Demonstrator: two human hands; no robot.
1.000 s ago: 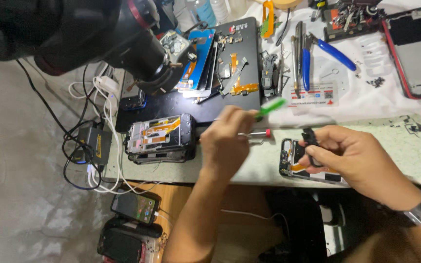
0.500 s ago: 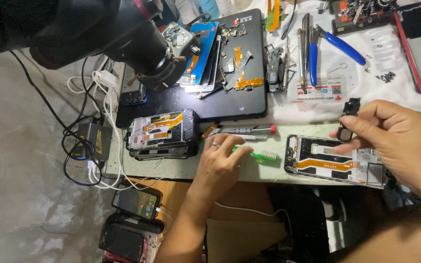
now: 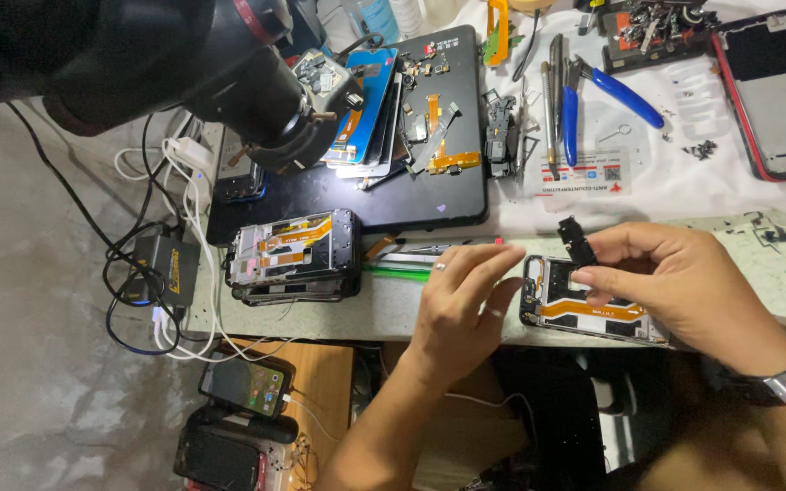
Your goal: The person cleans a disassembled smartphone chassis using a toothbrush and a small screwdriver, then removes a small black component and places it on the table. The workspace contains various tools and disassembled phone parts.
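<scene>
Right hand (image 3: 675, 282) pinches small black part (image 3: 575, 242) above opened phone (image 3: 584, 305).

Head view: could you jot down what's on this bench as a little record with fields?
left hand: open hand resting on the bench edge, fingers by the green screwdriver
right hand: right hand pinching a small black part above the opened phone
opened phone: flat on the bench, orange flex cable showing
left of hands: stack of opened phones
behind: black tray with loose parts, blue pliers, red-framed phone shell
top left: microscope
</scene>
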